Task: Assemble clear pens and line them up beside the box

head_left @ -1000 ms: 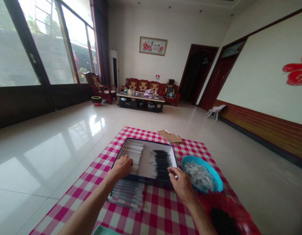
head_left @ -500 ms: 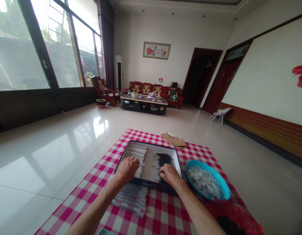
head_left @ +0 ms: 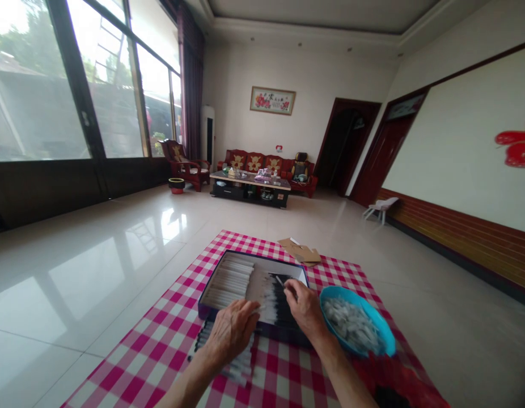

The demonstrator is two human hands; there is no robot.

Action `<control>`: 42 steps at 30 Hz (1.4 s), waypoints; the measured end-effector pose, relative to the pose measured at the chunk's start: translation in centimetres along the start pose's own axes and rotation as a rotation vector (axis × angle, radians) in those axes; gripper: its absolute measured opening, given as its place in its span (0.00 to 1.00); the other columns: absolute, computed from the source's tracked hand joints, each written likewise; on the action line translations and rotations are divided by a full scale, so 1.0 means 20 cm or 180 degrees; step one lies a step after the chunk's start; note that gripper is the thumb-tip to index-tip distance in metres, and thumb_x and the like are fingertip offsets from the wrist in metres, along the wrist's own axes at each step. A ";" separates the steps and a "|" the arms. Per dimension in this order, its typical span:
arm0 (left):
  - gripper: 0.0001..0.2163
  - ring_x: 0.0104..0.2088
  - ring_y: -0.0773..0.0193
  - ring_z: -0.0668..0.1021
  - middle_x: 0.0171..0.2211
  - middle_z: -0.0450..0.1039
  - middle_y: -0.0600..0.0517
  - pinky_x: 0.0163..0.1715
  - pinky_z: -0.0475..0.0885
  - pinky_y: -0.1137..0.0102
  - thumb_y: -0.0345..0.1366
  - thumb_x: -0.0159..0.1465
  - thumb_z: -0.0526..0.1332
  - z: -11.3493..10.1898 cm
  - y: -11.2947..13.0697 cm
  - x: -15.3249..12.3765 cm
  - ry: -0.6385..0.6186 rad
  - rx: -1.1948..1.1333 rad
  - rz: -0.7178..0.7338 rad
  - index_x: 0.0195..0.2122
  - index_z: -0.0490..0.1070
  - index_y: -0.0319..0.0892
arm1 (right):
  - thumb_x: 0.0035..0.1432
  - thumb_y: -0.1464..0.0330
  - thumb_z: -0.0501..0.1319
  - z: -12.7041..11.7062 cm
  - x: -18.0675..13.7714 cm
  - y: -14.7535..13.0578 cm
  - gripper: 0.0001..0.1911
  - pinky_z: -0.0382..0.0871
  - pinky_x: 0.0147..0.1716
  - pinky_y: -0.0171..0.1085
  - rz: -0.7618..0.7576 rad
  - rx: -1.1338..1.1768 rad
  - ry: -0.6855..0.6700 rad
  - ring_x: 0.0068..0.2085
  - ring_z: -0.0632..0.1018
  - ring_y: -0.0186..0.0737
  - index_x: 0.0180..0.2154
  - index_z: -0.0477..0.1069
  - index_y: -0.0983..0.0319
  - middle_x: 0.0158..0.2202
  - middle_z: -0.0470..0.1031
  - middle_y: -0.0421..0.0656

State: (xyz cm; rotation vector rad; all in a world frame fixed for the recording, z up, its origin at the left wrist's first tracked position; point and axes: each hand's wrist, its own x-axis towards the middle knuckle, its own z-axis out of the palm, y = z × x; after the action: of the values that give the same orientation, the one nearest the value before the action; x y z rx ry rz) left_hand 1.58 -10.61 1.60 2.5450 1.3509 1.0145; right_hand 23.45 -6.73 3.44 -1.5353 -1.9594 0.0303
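A shallow dark blue box tray lies on a pink-and-white checked cloth, holding a row of white sticks and a row of black-tipped sticks. My right hand is above the black-tipped row, with a thin stick pinched in its fingers. My left hand lies curled over the tray's front edge, its palm side hidden. More sticks lie under it on the cloth. A blue bowl of small white pieces sits beside my right hand.
A flattened cardboard piece lies beyond the tray. A red object sits on the cloth's near right corner. Polished floor tiles surround the cloth, with a sofa and low table far ahead.
My left hand has moved nearer, from inside the tray to its front edge. My right hand has risen with a thin stick showing. The view has tilted upward.
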 end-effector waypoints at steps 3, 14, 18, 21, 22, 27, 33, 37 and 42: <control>0.14 0.33 0.63 0.78 0.35 0.76 0.51 0.32 0.70 0.73 0.36 0.68 0.49 0.04 0.07 -0.03 -0.0103 -0.0163 0.0035 0.54 0.64 0.49 | 0.62 0.67 0.51 -0.09 -0.12 -0.05 0.18 0.71 0.40 0.39 0.0251 0.0745 0.0623 0.38 0.78 0.41 0.53 0.64 0.61 0.38 0.76 0.47; 0.11 0.32 0.63 0.78 0.32 0.76 0.51 0.34 0.71 0.72 0.34 0.69 0.47 0.15 0.32 -0.16 -0.0537 -0.1086 0.0032 0.45 0.67 0.45 | 0.53 0.58 0.62 -0.22 -0.55 -0.09 0.34 0.74 0.36 0.41 0.1570 0.2661 0.2071 0.36 0.78 0.42 0.59 0.56 0.58 0.38 0.74 0.44; 0.12 0.30 0.65 0.78 0.31 0.77 0.52 0.29 0.69 0.75 0.35 0.69 0.48 0.15 0.38 -0.16 -0.0647 -0.1092 0.0114 0.48 0.68 0.48 | 0.53 0.58 0.63 -0.19 -0.60 -0.09 0.33 0.74 0.36 0.40 0.1603 0.2765 0.2103 0.37 0.78 0.43 0.58 0.57 0.58 0.38 0.74 0.44; 0.12 0.28 0.65 0.78 0.29 0.76 0.52 0.27 0.68 0.74 0.35 0.69 0.48 0.14 0.42 -0.15 -0.0693 -0.1027 0.0164 0.46 0.69 0.47 | 0.54 0.58 0.62 -0.17 -0.62 -0.11 0.33 0.74 0.36 0.40 0.1603 0.2808 0.2028 0.36 0.78 0.43 0.58 0.56 0.59 0.38 0.74 0.45; 0.12 0.27 0.65 0.78 0.28 0.75 0.52 0.26 0.68 0.74 0.35 0.69 0.48 0.13 0.42 -0.14 -0.0706 -0.0997 0.0175 0.45 0.69 0.46 | 0.54 0.58 0.62 -0.17 -0.62 -0.11 0.32 0.74 0.36 0.40 0.1607 0.2814 0.2000 0.36 0.78 0.42 0.58 0.56 0.59 0.38 0.74 0.45; 0.11 0.27 0.65 0.77 0.27 0.75 0.52 0.25 0.66 0.75 0.34 0.69 0.47 0.15 0.43 -0.16 -0.0678 -0.0892 0.0243 0.42 0.69 0.45 | 0.52 0.57 0.64 -0.14 -0.66 -0.13 0.31 0.75 0.36 0.39 0.1742 0.2917 0.2004 0.36 0.78 0.42 0.55 0.59 0.58 0.37 0.75 0.44; 0.10 0.26 0.66 0.77 0.27 0.74 0.53 0.25 0.66 0.76 0.35 0.69 0.49 0.25 0.40 -0.21 -0.0523 -0.0793 0.0252 0.41 0.70 0.45 | 0.51 0.54 0.64 -0.11 -0.73 -0.08 0.22 0.75 0.36 0.39 0.2193 0.3121 0.2147 0.37 0.79 0.43 0.41 0.70 0.62 0.38 0.78 0.46; 0.11 0.28 0.66 0.77 0.29 0.74 0.53 0.26 0.67 0.76 0.36 0.69 0.49 0.32 0.41 -0.23 -0.0403 -0.0811 0.0224 0.44 0.69 0.47 | 0.48 0.55 0.66 -0.06 -0.77 -0.07 0.21 0.76 0.35 0.39 0.2204 0.3119 0.2036 0.36 0.80 0.44 0.39 0.71 0.63 0.35 0.79 0.46; 0.13 0.31 0.64 0.78 0.32 0.75 0.50 0.29 0.70 0.74 0.36 0.70 0.47 0.43 0.43 -0.26 0.0145 -0.0438 0.0359 0.48 0.68 0.45 | 0.48 0.54 0.65 0.01 -0.80 -0.10 0.18 0.75 0.33 0.37 0.2127 0.2854 0.1857 0.32 0.80 0.43 0.32 0.72 0.63 0.30 0.79 0.45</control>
State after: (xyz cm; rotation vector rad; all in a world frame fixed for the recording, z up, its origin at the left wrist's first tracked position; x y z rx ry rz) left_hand 10.68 -17.91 -4.69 2.5347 1.1160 1.1484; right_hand 23.46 -21.38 -3.32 -1.2761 -0.7286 0.5839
